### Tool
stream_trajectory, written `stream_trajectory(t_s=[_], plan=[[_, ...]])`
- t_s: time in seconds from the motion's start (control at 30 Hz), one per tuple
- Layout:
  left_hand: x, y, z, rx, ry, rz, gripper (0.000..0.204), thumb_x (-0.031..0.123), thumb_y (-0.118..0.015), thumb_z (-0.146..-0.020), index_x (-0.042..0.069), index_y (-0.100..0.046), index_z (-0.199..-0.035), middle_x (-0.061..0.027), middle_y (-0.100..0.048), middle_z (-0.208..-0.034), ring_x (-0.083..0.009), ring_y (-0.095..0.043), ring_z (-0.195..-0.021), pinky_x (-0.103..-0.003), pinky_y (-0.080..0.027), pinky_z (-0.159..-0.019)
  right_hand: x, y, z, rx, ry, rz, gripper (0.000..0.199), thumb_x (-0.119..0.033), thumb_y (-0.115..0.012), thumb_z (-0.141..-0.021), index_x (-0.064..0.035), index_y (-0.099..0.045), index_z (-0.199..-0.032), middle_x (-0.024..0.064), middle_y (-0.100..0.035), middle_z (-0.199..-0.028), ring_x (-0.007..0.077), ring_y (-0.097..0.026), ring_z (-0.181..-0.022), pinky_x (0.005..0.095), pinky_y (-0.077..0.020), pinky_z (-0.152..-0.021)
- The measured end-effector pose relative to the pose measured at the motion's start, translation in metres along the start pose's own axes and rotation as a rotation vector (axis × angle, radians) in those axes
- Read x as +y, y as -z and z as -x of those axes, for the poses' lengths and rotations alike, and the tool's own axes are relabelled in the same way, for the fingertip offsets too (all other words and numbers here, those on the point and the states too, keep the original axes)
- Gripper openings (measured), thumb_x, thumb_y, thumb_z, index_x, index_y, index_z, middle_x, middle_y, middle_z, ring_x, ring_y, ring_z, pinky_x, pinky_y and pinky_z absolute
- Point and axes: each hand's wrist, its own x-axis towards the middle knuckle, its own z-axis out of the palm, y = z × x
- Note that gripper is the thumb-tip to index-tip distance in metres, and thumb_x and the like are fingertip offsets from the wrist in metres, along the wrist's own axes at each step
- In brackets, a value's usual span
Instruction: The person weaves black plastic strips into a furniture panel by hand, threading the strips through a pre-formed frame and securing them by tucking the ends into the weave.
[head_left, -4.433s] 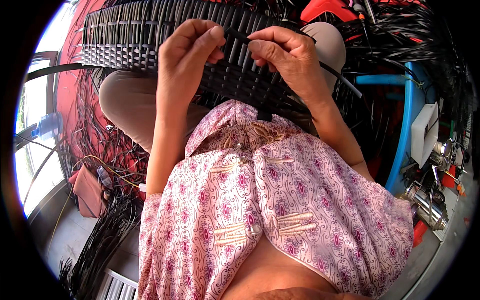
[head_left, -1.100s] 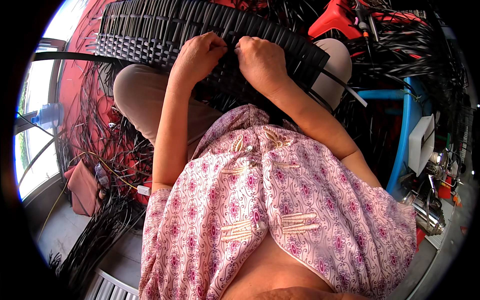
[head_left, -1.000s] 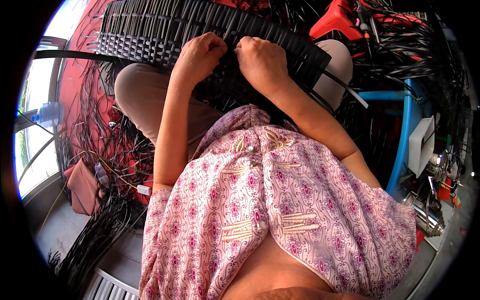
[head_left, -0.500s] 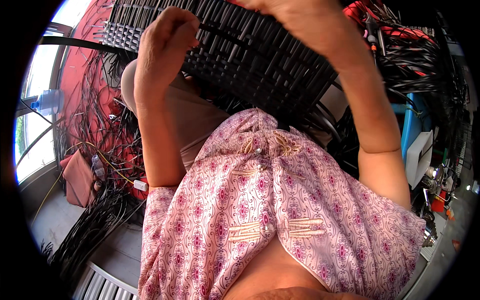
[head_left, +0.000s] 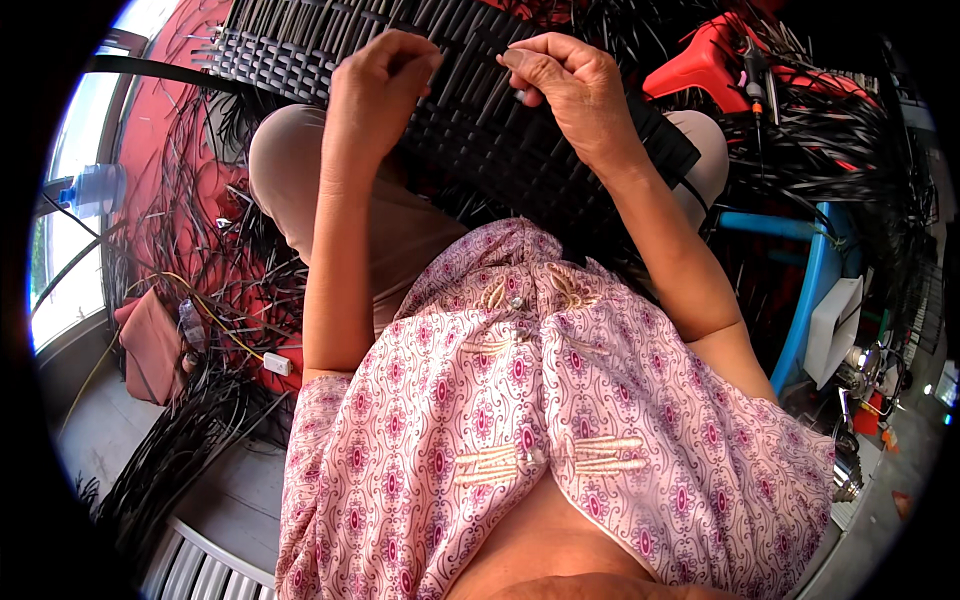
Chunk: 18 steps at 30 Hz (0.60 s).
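A panel woven from dark grey and black plastic strips lies across my lap, slanting down from the upper left. Over its left part my left hand is closed, thumb and fingers curled together. Across from it, above the panel, my right hand has thumb and forefinger pinched, pointing toward the left hand. Anything thin and dark between the fingers cannot be told apart from the weave behind them.
Loose black strips lie in a bundle at lower left, with more scattered over the red floor covering. To the right are a red plastic stool, a corded tool, and a blue frame. A white connector hangs on a yellow cord.
My right hand has come down and left from the upper edge, facing the left hand. The left hand has shifted slightly right. The panel's right end has swung, baring my right knee and the red stool.
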Motion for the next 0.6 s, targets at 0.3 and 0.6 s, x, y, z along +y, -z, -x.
stream_trajectory(t_s=[0.3,0.6], plan=[[-0.003,-0.05,0.016,-0.019,-0.151,-0.539,0.022,0.026,-0.07,-0.084,0.006,-0.07,-0.093,-0.0108,-0.069,-0.095,-0.0321,-0.067,-0.087,-0.042,-0.051,-0.074,0.005,0.0,0.013,0.103,-0.115,0.071,0.017,-0.015,-0.068,-0.09,0.0007,-0.071,-0.084,0.003,-0.067,-0.069,0.0059,-0.061,-0.06,0.0222,-0.0514,-0.056],[-0.004,-0.047,0.003,-0.069,-0.149,-0.49,0.023,0.022,-0.068,-0.082,0.003,-0.07,-0.095,-0.0151,-0.071,-0.096,-0.0337,-0.067,-0.091,-0.043,-0.051,-0.081,0.018,-0.006,0.015,0.138,-0.032,0.336,0.015,-0.011,-0.069,-0.083,0.0009,-0.067,-0.075,0.0136,-0.062,-0.059,0.0212,-0.065,-0.054,0.033,-0.0508,-0.055]])
